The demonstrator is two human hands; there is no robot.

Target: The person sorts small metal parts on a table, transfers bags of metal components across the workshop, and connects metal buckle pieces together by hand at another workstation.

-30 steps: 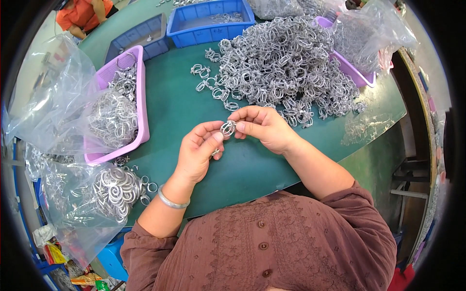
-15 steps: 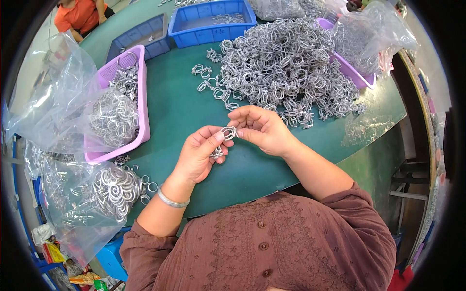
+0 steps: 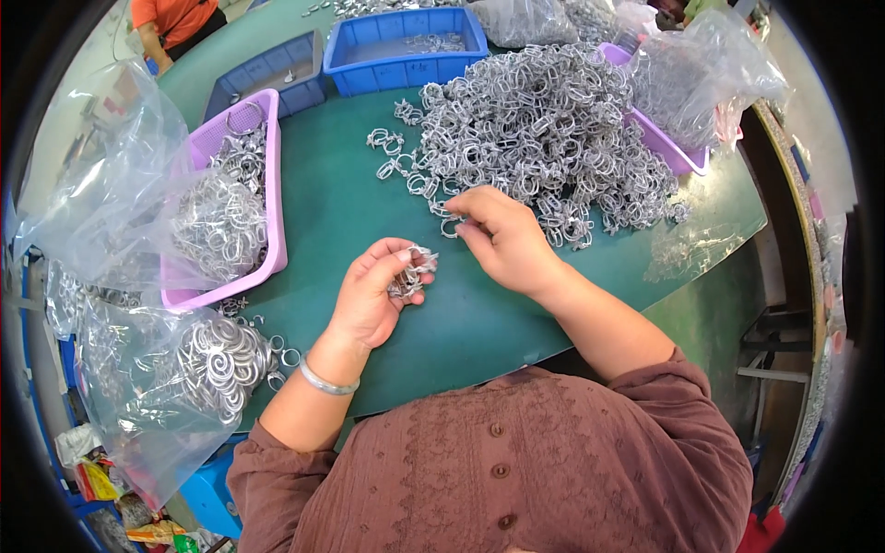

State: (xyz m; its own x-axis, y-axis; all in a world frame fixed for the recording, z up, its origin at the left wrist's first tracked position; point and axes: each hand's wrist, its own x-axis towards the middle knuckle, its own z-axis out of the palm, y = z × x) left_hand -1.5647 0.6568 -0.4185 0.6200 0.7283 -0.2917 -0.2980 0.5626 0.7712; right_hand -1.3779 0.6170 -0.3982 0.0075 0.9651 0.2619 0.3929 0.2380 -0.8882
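My left hand [image 3: 369,290] is closed around a few small silver-grey metal ring pieces [image 3: 417,267], which show between the thumb and fingers. The fingers partly cover them. Over the near left edge of a large heap of similar ring pieces [image 3: 553,129], my right hand [image 3: 502,238] has its thumb and fingers bent together. A metal ring piece [image 3: 452,227] shows at those fingertips, apparently pinched. More loose ring pieces [image 3: 396,166] lie on the green tabletop just beyond that hand.
On the left stand a pink basket [image 3: 274,184] of bagged metal rings and a pile of flat rings [image 3: 221,355] partly in a clear plastic bag [image 3: 138,387]. Blue bins [image 3: 406,69] sit at the back. Another bagged pink basket [image 3: 678,152] is right of the heap. A person in orange [image 3: 175,20] is far left.
My right hand has come away from the left hand, moving slightly right to the heap's near edge. The ring piece the two hands shared now sits with the others in my left hand.
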